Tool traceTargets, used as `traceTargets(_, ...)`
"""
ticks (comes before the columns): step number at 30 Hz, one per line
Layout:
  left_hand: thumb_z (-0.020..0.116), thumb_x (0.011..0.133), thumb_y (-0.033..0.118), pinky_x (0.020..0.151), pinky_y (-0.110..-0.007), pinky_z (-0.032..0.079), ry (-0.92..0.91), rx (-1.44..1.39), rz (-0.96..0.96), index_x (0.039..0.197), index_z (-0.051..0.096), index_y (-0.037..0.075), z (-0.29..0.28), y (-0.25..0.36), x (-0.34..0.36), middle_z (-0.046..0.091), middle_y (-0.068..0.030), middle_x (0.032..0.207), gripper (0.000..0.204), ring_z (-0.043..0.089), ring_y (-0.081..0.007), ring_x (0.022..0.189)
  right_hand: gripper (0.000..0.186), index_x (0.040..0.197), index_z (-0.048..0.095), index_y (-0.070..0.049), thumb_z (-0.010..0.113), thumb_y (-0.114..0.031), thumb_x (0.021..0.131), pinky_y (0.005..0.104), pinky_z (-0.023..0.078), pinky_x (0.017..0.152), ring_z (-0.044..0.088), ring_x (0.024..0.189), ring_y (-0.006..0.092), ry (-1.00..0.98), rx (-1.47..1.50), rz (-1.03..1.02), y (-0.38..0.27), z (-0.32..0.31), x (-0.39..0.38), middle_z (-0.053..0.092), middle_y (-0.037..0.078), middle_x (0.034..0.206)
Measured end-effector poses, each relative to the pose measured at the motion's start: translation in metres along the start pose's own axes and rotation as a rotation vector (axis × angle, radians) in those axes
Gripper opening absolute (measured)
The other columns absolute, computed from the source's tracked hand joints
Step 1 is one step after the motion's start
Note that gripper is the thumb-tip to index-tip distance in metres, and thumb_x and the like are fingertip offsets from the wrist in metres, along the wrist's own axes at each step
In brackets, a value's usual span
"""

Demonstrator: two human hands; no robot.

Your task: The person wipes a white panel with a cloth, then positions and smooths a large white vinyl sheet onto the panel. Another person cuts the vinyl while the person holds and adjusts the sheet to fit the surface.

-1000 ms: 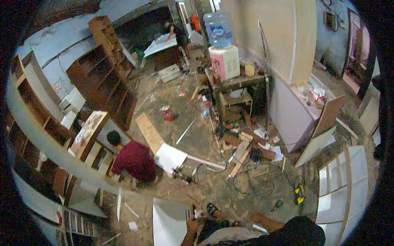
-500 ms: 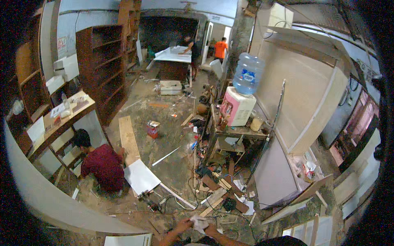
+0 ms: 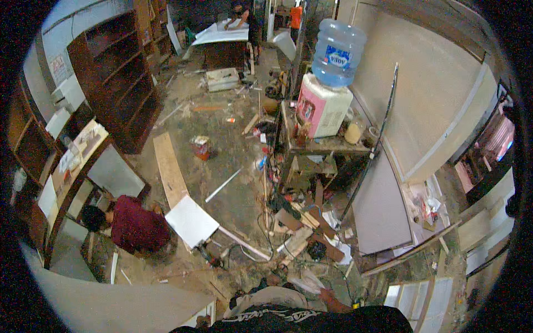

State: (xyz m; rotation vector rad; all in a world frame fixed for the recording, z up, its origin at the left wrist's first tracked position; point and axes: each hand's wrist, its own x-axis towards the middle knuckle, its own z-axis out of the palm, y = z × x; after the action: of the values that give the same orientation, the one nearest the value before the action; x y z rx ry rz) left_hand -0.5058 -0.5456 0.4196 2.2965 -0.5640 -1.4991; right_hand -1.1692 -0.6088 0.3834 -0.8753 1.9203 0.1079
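Observation:
My right hand (image 3: 326,294) is low in the head view, right of my body. It grips a thin whitish crumpled piece (image 3: 307,281), which is blurred; I cannot tell whether it is cloth or plastic. What seems to be my left hand (image 3: 204,321) shows as a small brown patch at the lower edge, beside the end of a pale panel (image 3: 139,299). Its fingers cannot be made out. Just ahead of me, wood offcuts (image 3: 297,244) and cables litter the floor, and a power tool (image 3: 209,255) lies by a white board (image 3: 192,222).
A person in a maroon shirt (image 3: 139,225) crouches at a low cabinet on the left. A water dispenser (image 3: 325,105) with a blue bottle stands on a wooden table. A long plank (image 3: 169,166) and a red can (image 3: 201,149) are on the floor. Someone works at a far table (image 3: 222,36).
My hands have parted: the left has let go of the whitish piece and dropped to my side. The right has moved rightward with it. My view has tilted down.

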Motion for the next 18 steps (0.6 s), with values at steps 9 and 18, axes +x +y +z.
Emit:
traceTargets(9,0.074,0.086,0.033,0.076,-0.045,0.058,0.058,0.269,0.529,0.115,0.069,0.002,0.073,0.090,0.059,0.074,-0.0158,0.100,0.043,0.072,-0.0318,0.086,0.041,0.115,0.069,-0.003,0.073,-0.036,0.090,0.0468,0.056,0.078,0.067,0.084,0.0291,-0.107,-0.048,0.062,-0.071,-0.072,0.068,0.071,0.018,0.102)
traceTargets(18,0.073,0.088,0.028,0.073,-0.043,0.059,0.030,0.061,0.120,0.117,0.070,0.000,0.041,0.172,0.117,0.073,-0.0169,0.107,0.040,0.071,-0.0305,0.081,0.043,0.117,0.068,-0.003,0.074,-0.035,0.089,0.0464,0.056,0.079,0.067,0.085,0.0295,-0.048,-0.034,-0.253,-0.322,-0.073,0.178,0.071,0.018,0.102)
